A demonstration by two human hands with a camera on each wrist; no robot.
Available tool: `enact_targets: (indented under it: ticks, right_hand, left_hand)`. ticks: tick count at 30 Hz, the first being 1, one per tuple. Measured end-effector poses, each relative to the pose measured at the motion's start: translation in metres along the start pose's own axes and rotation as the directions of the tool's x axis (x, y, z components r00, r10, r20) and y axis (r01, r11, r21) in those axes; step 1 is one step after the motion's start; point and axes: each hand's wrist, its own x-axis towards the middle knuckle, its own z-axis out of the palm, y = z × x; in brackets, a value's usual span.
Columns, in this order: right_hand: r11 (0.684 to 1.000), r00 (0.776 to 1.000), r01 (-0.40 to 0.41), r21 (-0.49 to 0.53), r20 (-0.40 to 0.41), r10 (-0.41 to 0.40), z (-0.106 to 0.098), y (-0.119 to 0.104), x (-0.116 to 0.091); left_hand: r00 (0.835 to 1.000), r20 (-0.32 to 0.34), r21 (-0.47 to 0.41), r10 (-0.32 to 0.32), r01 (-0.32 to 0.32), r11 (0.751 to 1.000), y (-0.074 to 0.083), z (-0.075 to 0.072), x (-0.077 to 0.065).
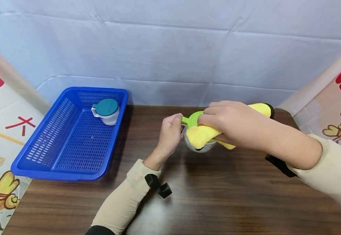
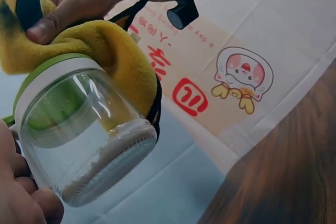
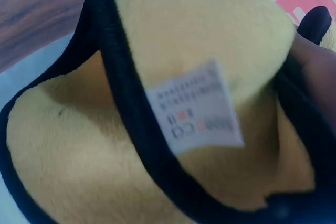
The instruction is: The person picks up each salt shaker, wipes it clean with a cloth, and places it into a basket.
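My left hand [image 1: 170,134] grips a clear glass seasoning jar [image 2: 68,150] by its handle side. Its green lid [image 1: 193,119] is on, and a pale layer lies at the bottom of the glass. In the left wrist view the jar's base shows, raised above the table. My right hand [image 1: 235,124] holds a yellow cloth [image 1: 201,135] with black edging against the jar's lid and side. Folds of the same cloth, with a white label [image 3: 197,108], fill most of the right wrist view and hide the right fingers there.
On the left of the brown wooden table [image 1: 232,199] stands a blue plastic basket [image 1: 83,142]. Inside, near its back right corner, sits a white jar with a teal lid [image 1: 107,107]. A pale cloth backdrop [image 1: 164,49] rises behind the table.
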Motion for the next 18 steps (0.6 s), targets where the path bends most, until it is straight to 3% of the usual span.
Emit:
enact_targets:
  ticks: [7,18]
  right_hand:
    - [0.999,1.000,-0.013,-0.045,0.012,0.013,0.012,0.000,0.002]
    - [0.999,0.998,-0.040,-0.022,0.052,0.041,0.019,0.003,0.001]
  left_hand:
    - [1.000,0.013,-0.012,0.017,-0.017,1.000,-0.003,0.000,-0.002]
    - [1.000,0.021,-0.006,-0.006,0.006,1.000,-0.005,0.000,-0.003]
